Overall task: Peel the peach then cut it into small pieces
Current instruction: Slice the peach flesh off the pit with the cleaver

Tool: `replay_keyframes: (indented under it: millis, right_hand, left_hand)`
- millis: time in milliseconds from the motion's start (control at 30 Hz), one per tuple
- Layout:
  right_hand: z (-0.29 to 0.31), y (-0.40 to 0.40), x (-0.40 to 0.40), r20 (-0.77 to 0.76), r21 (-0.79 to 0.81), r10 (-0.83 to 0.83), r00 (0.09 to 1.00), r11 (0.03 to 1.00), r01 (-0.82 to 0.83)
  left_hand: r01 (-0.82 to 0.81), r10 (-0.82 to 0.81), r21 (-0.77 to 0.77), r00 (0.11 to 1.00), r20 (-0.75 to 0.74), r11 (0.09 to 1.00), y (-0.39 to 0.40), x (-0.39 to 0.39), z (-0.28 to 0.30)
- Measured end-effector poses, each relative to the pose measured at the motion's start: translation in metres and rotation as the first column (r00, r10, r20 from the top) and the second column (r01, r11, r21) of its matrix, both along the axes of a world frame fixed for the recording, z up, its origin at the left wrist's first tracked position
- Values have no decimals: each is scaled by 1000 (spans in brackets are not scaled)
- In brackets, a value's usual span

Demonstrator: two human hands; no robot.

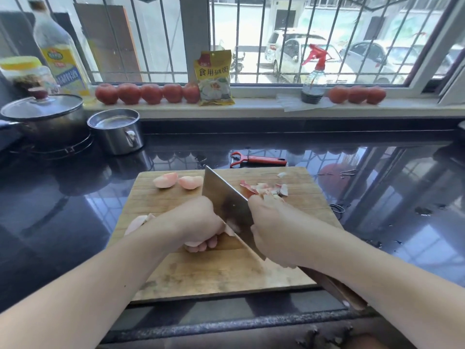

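Peach chunk (pixel 198 244) sat on the cutting board (pixel 221 273) under my left hand (pixel 195 221), fingers curled over it, mostly hidden so shape unclear. My right hand (pixel 274 235) gripped the cleaver (pixel 227 200), blade down beside my left fingers. Two peeled wedges (pixel 177 181) lay at the board's far left, peel scraps (pixel 264 190) far right, red peeler (pixel 256 159) just beyond on the counter.
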State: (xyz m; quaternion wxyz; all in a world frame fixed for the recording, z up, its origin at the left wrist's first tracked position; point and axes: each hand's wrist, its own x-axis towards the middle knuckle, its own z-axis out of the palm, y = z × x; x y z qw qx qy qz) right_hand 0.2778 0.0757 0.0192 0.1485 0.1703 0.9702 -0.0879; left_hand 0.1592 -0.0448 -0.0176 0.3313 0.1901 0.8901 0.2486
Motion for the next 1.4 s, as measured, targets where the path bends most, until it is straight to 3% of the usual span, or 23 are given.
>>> replay_keyframes:
  millis: [167,267,500,700,900,1133,1400]
  right_hand:
    - [5,29,13,-67,-43,-105,992,994,102]
    - [13,41,17,-132,-150,-188,973,974,168]
    - [10,52,17,-272,-287,-188,944,952,107]
    - [4,58,17,-380,-399,-270,885,911,107]
    - [1,60,18,-384,-409,-263,885,908,93]
    - [-2,60,18,-388,-414,-268,882,906,93]
    - [-1,63,18,-357,-420,-280,891,900,115]
  left_hand:
    - [63,-65,-21,984,-168,998,-5,-2,1]
    - [144,-136,17,959,-249,989,-9,-2,1]
    - [247,-243,-34,905,-349,969,-13,4,0]
    - [215,-166,72,893,-419,974,-20,5,-8]
    - [204,-99,183,880,-464,962,-29,9,-14]
    - [223,-66,203,813,-579,953,-31,16,-20]
    - [132,-23,165,841,-540,977,-29,15,-16]
